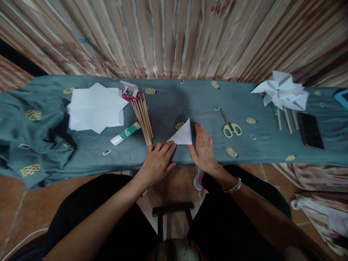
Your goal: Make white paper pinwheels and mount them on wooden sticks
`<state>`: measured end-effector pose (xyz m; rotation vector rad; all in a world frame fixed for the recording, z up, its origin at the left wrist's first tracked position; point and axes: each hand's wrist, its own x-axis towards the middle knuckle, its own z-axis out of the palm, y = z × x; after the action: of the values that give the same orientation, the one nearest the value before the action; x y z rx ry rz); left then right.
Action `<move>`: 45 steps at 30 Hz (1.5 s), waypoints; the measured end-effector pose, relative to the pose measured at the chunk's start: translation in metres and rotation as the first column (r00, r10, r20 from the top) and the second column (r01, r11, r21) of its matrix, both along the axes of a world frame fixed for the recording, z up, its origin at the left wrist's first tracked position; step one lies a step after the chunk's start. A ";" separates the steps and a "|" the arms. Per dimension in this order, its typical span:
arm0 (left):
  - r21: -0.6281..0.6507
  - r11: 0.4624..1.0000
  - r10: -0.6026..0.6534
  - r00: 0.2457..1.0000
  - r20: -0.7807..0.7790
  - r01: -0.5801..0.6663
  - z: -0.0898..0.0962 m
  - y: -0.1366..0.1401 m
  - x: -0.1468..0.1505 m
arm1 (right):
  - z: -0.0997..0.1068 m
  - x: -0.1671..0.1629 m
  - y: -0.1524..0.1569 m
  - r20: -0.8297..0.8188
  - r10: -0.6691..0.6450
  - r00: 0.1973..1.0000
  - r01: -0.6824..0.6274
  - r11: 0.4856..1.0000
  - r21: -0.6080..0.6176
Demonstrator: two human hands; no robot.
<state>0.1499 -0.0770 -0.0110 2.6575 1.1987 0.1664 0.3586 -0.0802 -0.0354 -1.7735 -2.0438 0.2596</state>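
Note:
A white sheet of paper, folded into a triangle [183, 135], lies near the front edge of the cloth-covered table, its tip pointing away from me. My left hand [158, 161] rests at the triangle's left corner, fingers stretched out and lying flat. Along the right edge of the paper stands my right hand [203, 148], its fingers extended and its thumb by the lower right corner. Neither hand grips anything. Just beyond my left fingers are several thin wooden sticks [143, 117] and a white and green glue stick [125, 133].
White paper sheets [94, 108] are stacked at left, beside a red box of metal pins [131, 92]. To the right lie green-handled scissors [230, 127], paper pinwheels [282, 90] on sticks and a black phone [310, 130]. A curtain [168, 40] hangs behind the table.

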 end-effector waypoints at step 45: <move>0.007 1.000 -0.005 1.000 -0.029 0.005 -0.001 0.001 -0.001 | 0.018 0.031 0.034 -0.279 0.252 0.926 -0.254 0.967 0.030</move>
<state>0.1491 -0.0755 -0.0117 2.6777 1.2023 0.1312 0.3893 -0.0461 -0.0177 -1.3797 -2.0572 0.5635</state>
